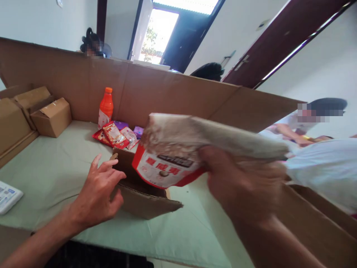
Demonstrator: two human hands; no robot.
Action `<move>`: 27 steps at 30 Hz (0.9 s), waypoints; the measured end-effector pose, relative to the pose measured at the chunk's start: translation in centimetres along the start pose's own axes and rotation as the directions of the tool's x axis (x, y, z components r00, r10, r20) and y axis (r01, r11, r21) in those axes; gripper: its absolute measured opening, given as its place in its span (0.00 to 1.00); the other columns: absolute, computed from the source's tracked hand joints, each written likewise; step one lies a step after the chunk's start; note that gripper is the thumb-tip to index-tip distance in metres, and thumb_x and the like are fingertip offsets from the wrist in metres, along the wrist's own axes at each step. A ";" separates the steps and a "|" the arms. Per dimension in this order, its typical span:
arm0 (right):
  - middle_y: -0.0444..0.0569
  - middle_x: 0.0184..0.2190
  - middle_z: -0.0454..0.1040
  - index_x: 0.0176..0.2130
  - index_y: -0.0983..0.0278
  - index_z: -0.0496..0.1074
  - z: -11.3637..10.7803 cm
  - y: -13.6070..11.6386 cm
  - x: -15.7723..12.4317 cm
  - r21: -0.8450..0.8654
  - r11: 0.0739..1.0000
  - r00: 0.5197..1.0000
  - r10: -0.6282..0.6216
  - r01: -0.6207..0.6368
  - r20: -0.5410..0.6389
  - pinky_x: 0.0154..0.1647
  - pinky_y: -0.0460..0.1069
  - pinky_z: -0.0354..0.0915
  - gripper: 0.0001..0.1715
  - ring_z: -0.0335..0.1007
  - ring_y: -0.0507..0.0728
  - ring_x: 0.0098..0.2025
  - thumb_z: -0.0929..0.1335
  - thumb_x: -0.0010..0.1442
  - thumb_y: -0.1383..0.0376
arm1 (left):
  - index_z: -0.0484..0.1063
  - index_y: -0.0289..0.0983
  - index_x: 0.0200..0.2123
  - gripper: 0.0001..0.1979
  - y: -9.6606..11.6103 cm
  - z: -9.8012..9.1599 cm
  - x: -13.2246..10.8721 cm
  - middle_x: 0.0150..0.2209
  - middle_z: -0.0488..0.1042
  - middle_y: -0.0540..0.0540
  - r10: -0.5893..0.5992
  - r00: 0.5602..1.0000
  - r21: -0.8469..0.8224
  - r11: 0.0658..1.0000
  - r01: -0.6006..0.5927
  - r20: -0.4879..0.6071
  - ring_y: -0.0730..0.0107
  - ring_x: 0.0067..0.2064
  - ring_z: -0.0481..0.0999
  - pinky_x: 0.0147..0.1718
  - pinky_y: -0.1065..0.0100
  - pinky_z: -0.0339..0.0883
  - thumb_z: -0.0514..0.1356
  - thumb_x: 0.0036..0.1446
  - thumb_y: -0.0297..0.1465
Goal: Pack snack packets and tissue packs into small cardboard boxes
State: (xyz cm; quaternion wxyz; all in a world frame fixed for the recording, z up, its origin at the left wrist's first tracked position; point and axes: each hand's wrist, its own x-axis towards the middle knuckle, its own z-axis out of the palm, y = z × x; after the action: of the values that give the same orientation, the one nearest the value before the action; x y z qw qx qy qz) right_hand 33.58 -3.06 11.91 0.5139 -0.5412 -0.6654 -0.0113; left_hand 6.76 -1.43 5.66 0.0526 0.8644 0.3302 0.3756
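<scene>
My right hand point(242, 182) grips a food bag point(170, 163) with a red and white label, thumb on its near face. The bag is held up, tilted, and slightly blurred. Below and behind its lower edge stands an open cardboard box point(145, 204) with its flaps up; the bag hides part of the opening. At the left side of that box is my left hand point(100, 193), fingers apart and nothing held in them. Whether its fingertips touch the box edge I cannot tell.
Beyond the box are an orange-capped bottle point(106, 108) and several snack packets point(114, 134). Small cardboard boxes point(51, 117) stand at left, near a white flat item point(9, 197). A cardboard wall point(167, 91) runs along the back; a person point(298, 130) is at right.
</scene>
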 end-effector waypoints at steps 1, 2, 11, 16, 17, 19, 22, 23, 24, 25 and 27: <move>0.50 0.33 0.83 0.41 0.62 0.82 1.1 0.0 -0.2 0.008 1.000 0.998 -0.002 0.003 -0.060 0.36 0.54 0.77 0.13 0.81 0.62 0.33 0.71 0.61 0.57 | 0.72 0.35 0.40 0.14 -0.1 0.4 -0.3 0.37 0.81 0.42 -0.011 1.000 0.033 0.999 0.011 0.018 0.44 0.58 0.74 0.63 0.28 0.49 0.56 0.49 0.21; 0.48 0.29 0.83 0.37 0.63 0.83 2.2 -0.1 -0.3 0.012 1.000 0.996 -0.015 0.016 -0.085 0.31 0.52 0.76 0.12 0.79 0.60 0.28 0.73 0.59 0.58 | 0.72 0.34 0.38 0.12 -0.2 0.6 -0.5 0.36 0.81 0.42 -0.025 0.999 0.061 0.998 0.023 0.023 0.43 0.58 0.74 0.63 0.27 0.48 0.56 0.49 0.20; 0.44 0.22 0.78 0.31 0.63 0.82 6.0 1.7 -1.0 0.099 0.995 0.978 0.001 -0.022 0.206 0.24 0.46 0.68 0.14 0.71 0.54 0.23 0.69 0.59 0.58 | 0.73 0.34 0.33 0.08 0.2 1.0 -1.2 0.41 0.82 0.42 -0.032 0.999 0.188 0.982 0.035 -0.019 0.46 0.54 0.76 0.61 0.27 0.54 0.55 0.56 0.20; 0.45 0.21 0.75 0.25 0.65 0.77 6.2 2.4 -0.4 -0.153 0.988 0.758 0.079 0.028 0.648 0.25 0.45 0.61 0.19 0.68 0.52 0.24 0.67 0.63 0.59 | 0.72 0.35 0.33 0.08 0.3 1.0 -1.3 0.43 0.81 0.42 -0.018 1.000 0.187 0.982 0.020 -0.013 0.48 0.52 0.77 0.60 0.27 0.57 0.55 0.57 0.20; 0.46 0.22 0.76 0.25 0.65 0.76 6.5 2.1 -0.1 -0.238 0.968 0.693 0.120 0.077 0.711 0.26 0.45 0.60 0.18 0.69 0.52 0.24 0.67 0.63 0.60 | 0.72 0.35 0.33 0.08 0.3 1.1 -1.3 0.43 0.81 0.42 -0.007 1.000 0.183 0.983 0.008 -0.010 0.48 0.52 0.77 0.59 0.27 0.58 0.55 0.56 0.20; 0.50 0.25 0.78 0.27 0.66 0.77 7.8 1.4 0.5 -0.365 0.906 0.544 0.199 0.215 0.815 0.28 0.46 0.58 0.15 0.72 0.54 0.28 0.67 0.63 0.64 | 0.72 0.36 0.33 0.08 0.3 1.2 -1.3 0.44 0.81 0.42 0.007 1.000 0.175 0.985 -0.006 -0.003 0.48 0.52 0.77 0.59 0.28 0.58 0.55 0.56 0.20; 0.56 0.32 0.81 0.32 0.68 0.79 10.5 1.0 0.8 -0.371 0.857 0.334 0.254 0.357 0.908 0.30 0.47 0.59 0.11 0.76 0.58 0.33 0.66 0.61 0.72 | 0.71 0.36 0.34 0.08 0.2 1.5 -1.2 0.44 0.81 0.42 0.006 1.000 0.162 0.987 -0.004 -0.013 0.50 0.53 0.77 0.60 0.30 0.59 0.55 0.56 0.20; 0.57 0.32 0.81 0.32 0.68 0.79 11.5 1.1 0.8 -0.350 0.861 0.284 0.254 0.370 0.925 0.30 0.47 0.59 0.11 0.76 0.58 0.33 0.66 0.61 0.73 | 0.71 0.37 0.34 0.08 0.1 1.6 -1.2 0.44 0.80 0.43 0.004 1.000 0.155 0.988 -0.002 -0.016 0.50 0.53 0.77 0.61 0.31 0.59 0.55 0.56 0.20; 0.56 0.32 0.81 0.32 0.68 0.79 12.2 1.4 0.8 -0.327 0.871 0.247 0.248 0.368 0.937 0.30 0.47 0.60 0.11 0.76 0.58 0.32 0.67 0.60 0.73 | 0.71 0.37 0.34 0.08 0.1 1.7 -1.3 0.44 0.80 0.44 0.003 1.000 0.145 0.989 -0.001 -0.019 0.51 0.53 0.76 0.61 0.32 0.59 0.55 0.55 0.20; 0.55 0.32 0.81 0.32 0.68 0.80 12.8 1.7 0.8 -0.304 0.883 0.217 0.238 0.358 0.947 0.29 0.46 0.60 0.10 0.76 0.57 0.31 0.68 0.60 0.72 | 0.71 0.37 0.35 0.09 0.0 1.8 -1.3 0.44 0.80 0.44 0.004 1.000 0.134 0.991 -0.001 -0.023 0.51 0.53 0.76 0.61 0.32 0.59 0.55 0.55 0.20; 0.54 0.35 0.82 0.36 0.68 0.80 13.2 2.5 0.7 -0.262 0.903 0.179 0.211 0.341 0.961 0.32 0.46 0.64 0.08 0.78 0.57 0.34 0.70 0.61 0.66 | 0.71 0.38 0.35 0.09 -0.2 1.9 -1.6 0.43 0.80 0.45 0.008 1.000 0.110 0.994 -0.005 -0.022 0.52 0.54 0.75 0.62 0.33 0.58 0.56 0.55 0.19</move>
State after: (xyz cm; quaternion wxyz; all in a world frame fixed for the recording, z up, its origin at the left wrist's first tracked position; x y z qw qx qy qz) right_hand 26.61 6.00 4.80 -0.1641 -0.4878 -0.8401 0.1712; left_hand 7.20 -1.95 3.26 -0.0001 0.8628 0.3481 0.3666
